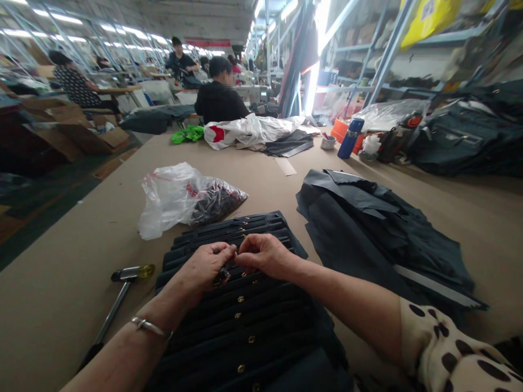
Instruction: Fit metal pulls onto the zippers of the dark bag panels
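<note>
My left hand (pixel 208 265) is closed, with small dark shiny pieces (pixel 222 277) showing under its fingers; their kind is not clear. Thumb and forefinger of my right hand (pixel 263 255) are pinched close to the left fingertips, and whatever lies between them is too small to make out. Both hands are above a row of overlapping dark fabric pieces (pixel 212 310), which carry small gold-coloured metal fittings (pixel 241 299) down the middle. Left of the fabric lies a mallet (pixel 133 272) with a yellow-tipped head. A clear plastic bag (pixel 175 198) of dark small items lies beyond the fabric.
A heap of dark cut fabric (pixel 368 228) lies to the right on the brown table (pixel 118 228). Farther back are a blue bottle (pixel 350 139), a small cup (pixel 328 142), a white plastic bag (pixel 253 130) and dark bags (pixel 461 133). A person (pixel 218 98) sits beyond the table.
</note>
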`<action>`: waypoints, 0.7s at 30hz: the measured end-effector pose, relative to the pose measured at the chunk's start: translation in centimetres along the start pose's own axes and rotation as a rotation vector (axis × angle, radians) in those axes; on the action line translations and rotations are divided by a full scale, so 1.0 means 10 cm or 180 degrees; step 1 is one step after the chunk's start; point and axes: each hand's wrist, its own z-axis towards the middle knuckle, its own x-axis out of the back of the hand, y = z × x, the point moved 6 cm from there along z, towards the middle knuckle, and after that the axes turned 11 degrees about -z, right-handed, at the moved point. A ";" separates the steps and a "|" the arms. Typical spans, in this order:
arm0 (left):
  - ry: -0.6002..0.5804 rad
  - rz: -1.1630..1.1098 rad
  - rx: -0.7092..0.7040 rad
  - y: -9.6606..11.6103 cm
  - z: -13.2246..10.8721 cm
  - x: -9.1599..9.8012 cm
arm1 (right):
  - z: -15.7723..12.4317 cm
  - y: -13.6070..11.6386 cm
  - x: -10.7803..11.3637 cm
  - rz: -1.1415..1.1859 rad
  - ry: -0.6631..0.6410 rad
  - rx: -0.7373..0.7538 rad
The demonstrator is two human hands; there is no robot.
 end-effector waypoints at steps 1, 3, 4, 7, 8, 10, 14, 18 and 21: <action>-0.0028 -0.0080 0.0041 0.00 -0.02 0.00 | 0.00 0.03 0.03 0.0110 -0.0008 -0.0052; -0.0170 -0.0183 0.0144 -0.02 -0.06 -0.01 | 0.01 0.08 0.08 0.0237 -0.0021 -0.0091; -0.0245 -0.0165 0.0191 -0.04 -0.07 -0.02 | 0.01 0.10 0.09 0.0238 -0.0033 -0.0098; -0.0314 0.0224 0.0155 -0.08 -0.07 0.00 | -0.03 0.11 0.13 -0.0281 0.0046 0.0019; -0.0307 0.0438 0.0074 -0.08 -0.05 0.01 | -0.04 0.09 0.13 -0.0635 0.0058 0.0094; -0.0326 0.1025 -0.0193 -0.07 -0.01 0.02 | -0.08 0.05 0.11 -0.1475 -0.0054 0.0293; -0.0293 0.1957 -0.0635 -0.03 0.04 0.02 | -0.12 0.00 0.04 -0.2884 -0.0338 0.0500; -0.0184 0.2243 -0.0777 0.02 0.03 0.01 | -0.10 0.02 -0.04 -0.3516 -0.0444 0.0579; -0.0105 0.2435 -0.0822 0.04 0.02 0.01 | -0.09 0.02 -0.09 -0.3679 -0.0423 0.0720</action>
